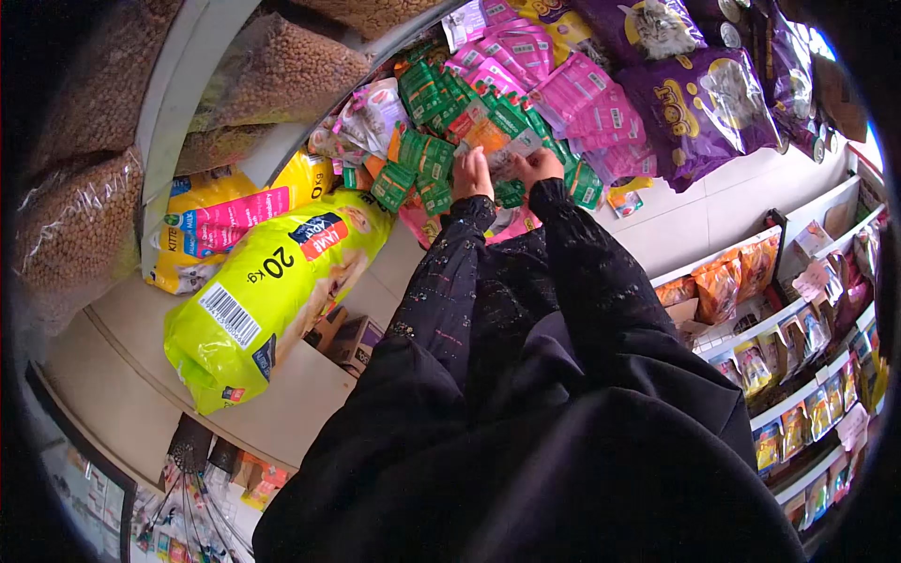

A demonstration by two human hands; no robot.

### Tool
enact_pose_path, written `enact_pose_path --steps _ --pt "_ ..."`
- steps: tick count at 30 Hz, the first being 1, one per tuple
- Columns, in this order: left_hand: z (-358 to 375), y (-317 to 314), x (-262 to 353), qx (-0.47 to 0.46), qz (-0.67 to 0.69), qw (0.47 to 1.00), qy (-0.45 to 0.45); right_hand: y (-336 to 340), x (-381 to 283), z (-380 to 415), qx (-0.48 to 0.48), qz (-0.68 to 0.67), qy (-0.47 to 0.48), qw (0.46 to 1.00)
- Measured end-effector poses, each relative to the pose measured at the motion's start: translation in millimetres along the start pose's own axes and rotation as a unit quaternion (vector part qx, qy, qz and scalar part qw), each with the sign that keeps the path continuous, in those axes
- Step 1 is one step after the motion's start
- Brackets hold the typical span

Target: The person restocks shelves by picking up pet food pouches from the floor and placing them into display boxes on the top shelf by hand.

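Black garment [563, 450] foremost; left hand [472, 174] and right hand [539, 167] at green packets [429, 158]; purple bag [694, 117] right of packets; grip closure cannot be determined.

White shelving [793, 399] stands right of a pale tiled floor [706, 223].

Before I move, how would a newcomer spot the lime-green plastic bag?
Find the heap of green and pink packets at the person's left hand. Left of it lies a lime-green plastic bag; unlike the yellow printed bag alongside, it reads "20 kg" beside a large barcode.
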State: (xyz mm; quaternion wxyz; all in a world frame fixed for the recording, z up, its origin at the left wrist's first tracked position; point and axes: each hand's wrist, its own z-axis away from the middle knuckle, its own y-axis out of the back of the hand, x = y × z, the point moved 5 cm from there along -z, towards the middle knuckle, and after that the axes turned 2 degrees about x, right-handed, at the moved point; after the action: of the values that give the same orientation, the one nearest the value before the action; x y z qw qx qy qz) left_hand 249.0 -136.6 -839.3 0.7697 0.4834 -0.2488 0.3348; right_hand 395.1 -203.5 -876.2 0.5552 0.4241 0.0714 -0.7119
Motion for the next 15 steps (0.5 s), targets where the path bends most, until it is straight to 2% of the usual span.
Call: enact_pose_path --steps 2,3,6,10,11,13,14,15 --pt "5 -12 -5 -0.108 -0.11 0.988 -0.011 8 -5 -1 0.013 0.172 -0.073 0.982" --pt "7 -10 0 -0.109 -0.109 0.988 -0.01 12 -7 -1 0.014 0.174 -0.074 0.982" --pt "11 1 12 -0.079 -0.235 0.969 -0.012 42 -29 -2 0.163 0.101 0.005 0.982" --pt "7 -5 7 -0.077 -0.146 0.986 -0.022 87 -45 -11 0.197 0.194 0.07 0.958" --pt "8 -7 9 -0.077 -0.147 0.986 -0.023 87 -58 -13 0.181 0.298 0.167 0.922" --pt "12 -11 12 -0.075 -0.148 0.985 -0.046 76 -71 -12 0.136 0.479 0.344 0.796" --pt "11 -9 12 -0.074 -0.15 0.984 -0.057 77 -68 -18 0.136 0.475 0.343 0.799" --pt "9 -7 11 -0.075 -0.155 0.983 -0.058 74 -67 -25 0.108 0.493 0.371 0.779"
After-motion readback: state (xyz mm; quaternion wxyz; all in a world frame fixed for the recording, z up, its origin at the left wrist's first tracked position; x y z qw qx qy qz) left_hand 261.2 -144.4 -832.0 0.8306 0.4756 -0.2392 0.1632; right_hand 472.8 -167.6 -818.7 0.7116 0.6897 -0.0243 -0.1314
